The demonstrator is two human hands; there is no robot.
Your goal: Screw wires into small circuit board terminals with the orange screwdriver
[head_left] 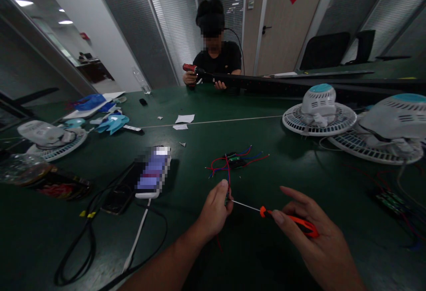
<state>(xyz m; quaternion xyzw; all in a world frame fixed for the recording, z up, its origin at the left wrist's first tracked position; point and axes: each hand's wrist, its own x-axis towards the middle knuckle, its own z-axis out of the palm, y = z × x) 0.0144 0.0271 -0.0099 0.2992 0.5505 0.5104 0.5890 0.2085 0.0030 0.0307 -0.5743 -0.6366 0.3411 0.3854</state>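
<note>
My left hand [216, 204] is closed around a small circuit board [227, 198] with red and blue wires, most of it hidden by the fingers. In my right hand [313, 229] lies a screwdriver [302, 225] with an orange and black handle, held between thumb and fingers, the index finger stretched out. Its thin metal shaft points left, and the tip meets the board at my left hand. Just beyond, more small boards [235, 162] with red and blue wires rest on the green table [199, 144].
White fan housings [319, 109] stand at the right, another fan housing [49, 138] at the left. A lit phone [153, 171], a dark phone [120, 193], cables and a bottle [49, 178] lie left. More wired boards [391, 200] sit right. Across the table, a person [218, 58] holds a red drill [190, 68].
</note>
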